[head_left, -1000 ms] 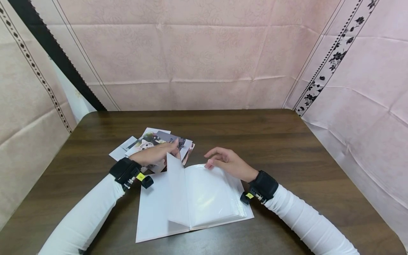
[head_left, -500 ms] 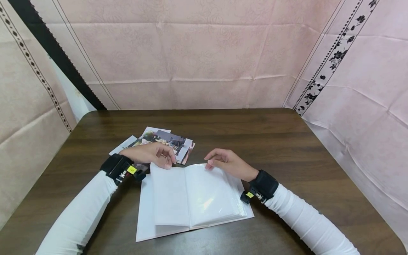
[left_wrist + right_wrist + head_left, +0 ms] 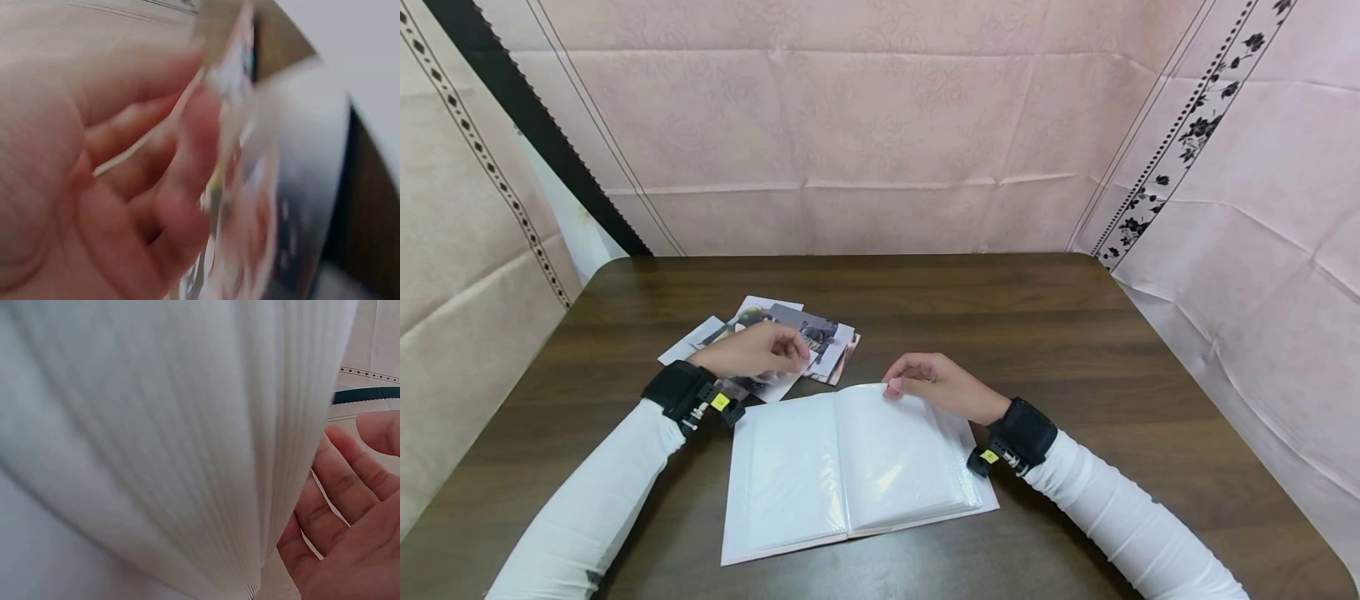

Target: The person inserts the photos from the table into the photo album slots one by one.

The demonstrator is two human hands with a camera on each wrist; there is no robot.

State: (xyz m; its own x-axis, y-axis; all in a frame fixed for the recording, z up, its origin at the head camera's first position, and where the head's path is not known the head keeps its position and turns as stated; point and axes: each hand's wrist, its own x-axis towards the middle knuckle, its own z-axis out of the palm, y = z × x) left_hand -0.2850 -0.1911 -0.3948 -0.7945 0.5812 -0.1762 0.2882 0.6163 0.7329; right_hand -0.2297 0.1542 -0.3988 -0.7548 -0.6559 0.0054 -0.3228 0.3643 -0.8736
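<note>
A white photo album (image 3: 790, 475) lies open on the table, showing clear pocket pages on both sides. Beyond its left half is a loose, overlapping pile of printed photos (image 3: 827, 346). My left hand (image 3: 752, 348) is over that pile with its fingers curled, pinching a photo (image 3: 294, 181) by its edge; the left wrist view is blurred. My right hand (image 3: 943, 387) rests at the top edge of the album's right half, fingers loosely bent and touching the pages. Up close in the right wrist view, the fanned page edges (image 3: 187, 456) stand beside the relaxed fingers.
The brown wooden table (image 3: 1075, 375) extends around the album, with its far edge behind the photos. Pale patterned cloth (image 3: 880, 150) hangs behind and at both sides. Each wrist wears a black strap with a small camera.
My left hand turned an album page over to the left, let it go, then moved back up to the photos and took hold of one. The right hand has barely moved.
</note>
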